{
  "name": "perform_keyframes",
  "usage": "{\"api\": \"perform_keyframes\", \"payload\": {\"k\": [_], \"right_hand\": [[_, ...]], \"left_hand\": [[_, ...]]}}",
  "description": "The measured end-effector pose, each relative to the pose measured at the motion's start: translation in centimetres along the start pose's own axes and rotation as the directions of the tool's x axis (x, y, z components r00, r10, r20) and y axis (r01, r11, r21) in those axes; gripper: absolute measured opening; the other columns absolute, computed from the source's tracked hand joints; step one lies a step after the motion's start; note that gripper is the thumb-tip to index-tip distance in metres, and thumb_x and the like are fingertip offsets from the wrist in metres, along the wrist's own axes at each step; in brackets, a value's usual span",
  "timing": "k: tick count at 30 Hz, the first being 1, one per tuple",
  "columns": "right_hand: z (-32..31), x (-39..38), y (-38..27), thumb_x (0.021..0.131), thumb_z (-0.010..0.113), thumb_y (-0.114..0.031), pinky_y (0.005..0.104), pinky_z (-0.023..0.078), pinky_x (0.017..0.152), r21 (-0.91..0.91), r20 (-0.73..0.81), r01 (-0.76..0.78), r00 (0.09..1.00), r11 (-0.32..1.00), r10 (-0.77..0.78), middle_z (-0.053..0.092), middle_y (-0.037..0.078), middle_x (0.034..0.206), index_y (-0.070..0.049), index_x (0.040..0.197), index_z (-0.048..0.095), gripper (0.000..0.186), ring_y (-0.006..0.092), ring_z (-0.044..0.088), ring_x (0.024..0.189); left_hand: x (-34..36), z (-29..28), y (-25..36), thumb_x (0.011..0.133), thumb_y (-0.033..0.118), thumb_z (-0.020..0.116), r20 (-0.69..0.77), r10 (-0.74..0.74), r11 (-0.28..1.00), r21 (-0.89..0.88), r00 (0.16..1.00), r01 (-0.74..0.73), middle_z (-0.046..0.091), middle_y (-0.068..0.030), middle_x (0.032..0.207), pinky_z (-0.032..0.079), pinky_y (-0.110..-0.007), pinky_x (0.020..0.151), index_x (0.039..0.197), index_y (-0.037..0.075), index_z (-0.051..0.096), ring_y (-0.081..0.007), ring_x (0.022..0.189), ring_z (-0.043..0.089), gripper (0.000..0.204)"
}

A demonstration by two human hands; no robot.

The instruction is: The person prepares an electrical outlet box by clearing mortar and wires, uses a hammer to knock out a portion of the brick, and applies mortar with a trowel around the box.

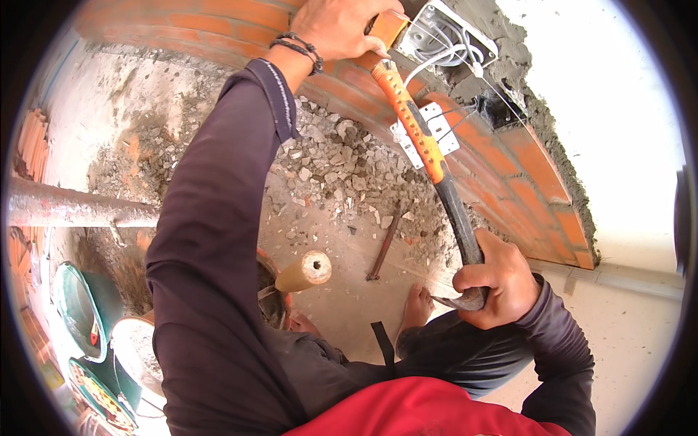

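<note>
My left hand (338, 27) pinches a small orange-brown block (390, 27) against the brick wall (523, 171), beside a white electrical box (456, 38) full of coiled cables. In my right hand (502, 283) is a claw hammer (422, 131), gripped at its head, its orange and black handle pointing up toward the block. The handle's end sits just below my left fingertips; whether it touches the block I cannot tell. Behind the handle, a white perforated plate (449, 136) hangs on wires. A dark wall opening (498, 112) lies to its right, edged with wet mortar.
Rubble (331, 156) covers the floor along the wall, with a rusty metal bar (384, 240) near my bare feet. A pale cylinder (309, 270) stands by a mortar bucket (267, 301). Left are a metal pole (76, 207) and a green bucket (69, 291).
</note>
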State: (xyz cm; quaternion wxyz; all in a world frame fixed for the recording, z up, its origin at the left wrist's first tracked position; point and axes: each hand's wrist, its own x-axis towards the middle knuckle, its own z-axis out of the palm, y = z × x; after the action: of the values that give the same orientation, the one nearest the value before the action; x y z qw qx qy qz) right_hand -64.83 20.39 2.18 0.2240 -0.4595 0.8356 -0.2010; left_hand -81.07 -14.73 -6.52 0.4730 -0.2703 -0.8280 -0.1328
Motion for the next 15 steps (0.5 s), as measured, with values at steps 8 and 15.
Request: {"api": "perform_keyframes", "payload": {"k": [8,15], "right_hand": [[-0.9,-0.6,0.2,0.062,0.081,-0.011,0.0387,0.038,0.051,0.085,0.009,0.012,1.000,0.996,-0.012,0.045,0.009,0.075,-0.020,0.078,0.072,0.021,0.0306,0.052,0.062],[-1.2,-0.1,0.1,0.056,0.082,-0.009,0.0372,0.041,0.057,0.192,-0.050,0.057,0.998,0.980,-0.049,0.051,0.009,0.080,-0.017,0.077,0.071,0.025,0.0307,0.056,0.068]], "left_hand": [[0.5,0.2,0.2,0.067,0.036,0.083,-0.015,0.004,1.000,0.030,1.000,-0.003,0.066,-0.0090,0.099,0.029,-0.063,0.116,0.088,0.011,0.066,-0.0347,0.108,0.058,0.037],[0.8,-0.1,1.9,0.061,0.019,0.082,0.016,-0.130,0.991,0.036,0.991,0.129,0.065,-0.0063,0.096,0.027,-0.060,0.118,0.087,0.013,0.068,-0.0319,0.109,0.057,0.030]]}}
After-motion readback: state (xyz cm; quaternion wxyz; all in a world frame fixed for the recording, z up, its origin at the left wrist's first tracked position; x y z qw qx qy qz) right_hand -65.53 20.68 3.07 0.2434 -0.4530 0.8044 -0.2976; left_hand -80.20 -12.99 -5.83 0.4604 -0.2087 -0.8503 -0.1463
